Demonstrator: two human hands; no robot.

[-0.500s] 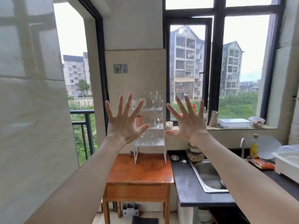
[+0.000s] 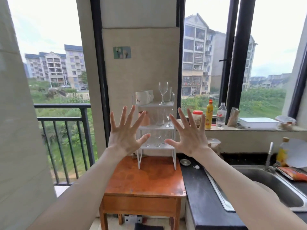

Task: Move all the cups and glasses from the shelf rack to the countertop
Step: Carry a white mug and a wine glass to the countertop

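Note:
A white three-tier shelf rack (image 2: 157, 147) stands at the back of a small wooden table (image 2: 144, 180). Its top tier carries white mugs (image 2: 141, 97), a wine glass (image 2: 163, 92) and a clear glass mug (image 2: 171, 96). On the middle tier are a terracotta cup (image 2: 146, 120), clear glasses (image 2: 159, 117) and a wine glass (image 2: 169, 118). Several clear glasses (image 2: 157, 138) sit on the bottom tier. My left hand (image 2: 126, 133) and my right hand (image 2: 187, 135) are raised in front of the rack, fingers spread wide, holding nothing. The dark countertop (image 2: 201, 193) lies to the right of the table.
A steel sink (image 2: 274, 181) with a tap (image 2: 269, 156) is set in the countertop. The windowsill holds a jar (image 2: 197, 117), a yellow bottle (image 2: 209, 114), a water bottle (image 2: 221, 115) and a white box (image 2: 258, 122). A balcony railing (image 2: 66, 130) is at left.
The view has come closer to the rack and table. Both hands stay raised with fingers spread, empty.

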